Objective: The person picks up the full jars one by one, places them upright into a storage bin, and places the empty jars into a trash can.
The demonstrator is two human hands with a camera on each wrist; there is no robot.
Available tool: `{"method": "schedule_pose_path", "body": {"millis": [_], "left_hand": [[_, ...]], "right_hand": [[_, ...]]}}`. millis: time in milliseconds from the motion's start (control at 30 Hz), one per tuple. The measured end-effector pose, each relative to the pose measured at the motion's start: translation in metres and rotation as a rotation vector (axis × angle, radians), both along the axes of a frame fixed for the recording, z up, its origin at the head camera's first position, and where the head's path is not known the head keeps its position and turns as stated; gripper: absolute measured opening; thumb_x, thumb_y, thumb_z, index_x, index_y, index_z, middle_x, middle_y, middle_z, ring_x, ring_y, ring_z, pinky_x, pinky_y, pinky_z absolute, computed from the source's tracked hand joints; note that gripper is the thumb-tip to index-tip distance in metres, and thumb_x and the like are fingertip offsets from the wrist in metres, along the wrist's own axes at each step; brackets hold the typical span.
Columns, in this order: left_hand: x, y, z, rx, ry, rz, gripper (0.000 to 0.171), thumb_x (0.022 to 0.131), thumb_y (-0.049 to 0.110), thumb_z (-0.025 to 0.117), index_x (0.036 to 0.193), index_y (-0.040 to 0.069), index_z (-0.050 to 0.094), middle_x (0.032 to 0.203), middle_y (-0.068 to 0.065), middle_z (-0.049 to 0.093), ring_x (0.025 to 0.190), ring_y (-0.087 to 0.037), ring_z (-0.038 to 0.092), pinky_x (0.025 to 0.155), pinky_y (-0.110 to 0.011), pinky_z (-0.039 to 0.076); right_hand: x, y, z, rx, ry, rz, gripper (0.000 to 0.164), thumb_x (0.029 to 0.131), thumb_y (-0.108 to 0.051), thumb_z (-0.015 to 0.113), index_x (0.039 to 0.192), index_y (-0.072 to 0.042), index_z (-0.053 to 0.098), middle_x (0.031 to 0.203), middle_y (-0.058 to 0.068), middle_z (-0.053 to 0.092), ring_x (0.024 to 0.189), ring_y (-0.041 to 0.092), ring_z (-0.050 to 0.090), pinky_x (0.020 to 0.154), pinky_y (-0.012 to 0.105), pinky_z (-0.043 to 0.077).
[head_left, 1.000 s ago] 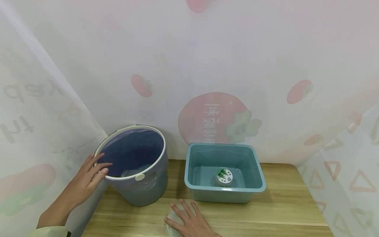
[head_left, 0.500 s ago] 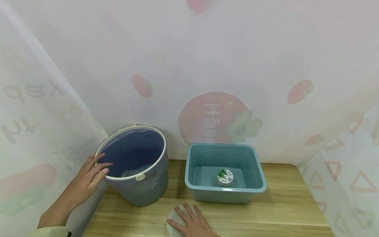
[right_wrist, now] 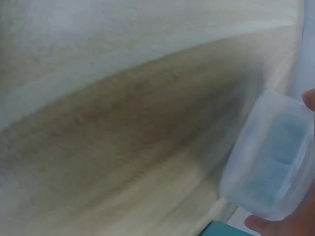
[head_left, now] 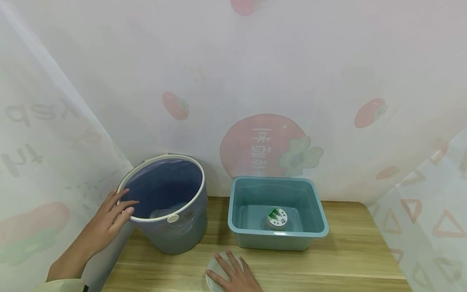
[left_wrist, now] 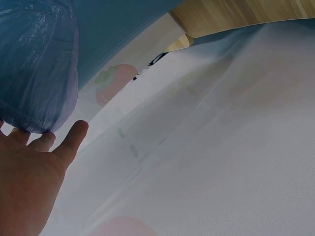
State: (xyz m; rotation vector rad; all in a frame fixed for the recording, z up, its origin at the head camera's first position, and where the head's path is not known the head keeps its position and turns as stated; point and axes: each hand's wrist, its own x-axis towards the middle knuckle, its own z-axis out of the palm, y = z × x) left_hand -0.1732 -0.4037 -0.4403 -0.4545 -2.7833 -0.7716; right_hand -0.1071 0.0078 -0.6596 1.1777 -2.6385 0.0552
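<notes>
My left hand (head_left: 106, 224) rests its spread fingers on the white rim of a round blue trash can (head_left: 178, 239) at the left. A thin purple bag (left_wrist: 42, 73) lines the can, and in the left wrist view my fingertips touch it. At the front of the table, my right hand (head_left: 238, 278) holds a round translucent plastic container (head_left: 215, 271) from above, fingers spread over its top. In the right wrist view, fingertips lie on opposite sides of the container, and something bluish shows inside. Its lower part is hidden from the head view.
A teal rectangular basin (head_left: 273, 242) stands right of the can, with a small round tub (head_left: 277, 218) inside, its white lid bearing a green leaf print. Both stand on a wooden table (head_left: 350, 251). A white printed curtain (head_left: 292, 81) hangs close behind and at both sides.
My right hand and the plastic container have shifted slightly right, mostly in the first half second. My left hand, the can and the basin stay put.
</notes>
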Motion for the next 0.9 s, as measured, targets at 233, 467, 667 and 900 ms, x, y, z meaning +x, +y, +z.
{"method": "schedule_pose_path", "body": {"millis": [233, 467, 667, 900], "left_hand": [[-0.001, -0.001, -0.002, 0.003, 0.001, -0.003, 0.035, 0.107, 0.032, 0.046, 0.134, 0.014, 0.061, 0.164, -0.017, 0.021, 0.154, -0.035, -0.01, 0.108, -0.081, 0.003], [-0.001, -0.001, -0.002, -0.002, 0.008, -0.001, 0.034, 0.107, 0.032, 0.046, 0.133, 0.015, 0.061, 0.164, -0.018, 0.021, 0.154, -0.035, -0.01, 0.108, -0.081, 0.004], [-0.001, 0.0, 0.0, 0.003, 0.006, -0.002, 0.034, 0.107, 0.032, 0.046, 0.133, 0.015, 0.061, 0.163, -0.018, 0.021, 0.154, -0.036, -0.009, 0.107, -0.081, 0.005], [0.0, 0.001, 0.001, 0.002, -0.003, 0.003, 0.036, 0.107, 0.033, 0.046, 0.133, 0.014, 0.061, 0.163, -0.018, 0.021, 0.154, -0.034, -0.01, 0.106, -0.081, 0.007]], "right_hand": [[0.001, 0.001, -0.003, -0.009, -0.006, -0.011, 0.081, 0.09, -0.084, 0.021, 0.159, -0.045, 0.005, 0.169, 0.001, -0.003, 0.155, 0.033, 0.004, 0.097, 0.058, 0.048], [0.005, 0.002, 0.013, -0.03, -0.055, 0.013, 0.076, 0.093, -0.081, 0.02, 0.159, -0.046, 0.004, 0.169, -0.001, -0.005, 0.155, 0.032, 0.006, 0.097, 0.061, 0.046], [0.011, 0.005, 0.041, -0.034, -0.065, 0.046, 0.073, 0.095, -0.078, 0.02, 0.159, -0.047, 0.004, 0.169, -0.002, -0.002, 0.152, 0.036, 0.021, 0.093, 0.061, 0.048], [0.02, 0.006, 0.066, -0.029, -0.018, 0.073, 0.069, 0.097, -0.075, 0.021, 0.159, -0.047, 0.005, 0.169, -0.002, 0.005, 0.151, 0.033, 0.022, 0.09, 0.057, 0.052]]}}
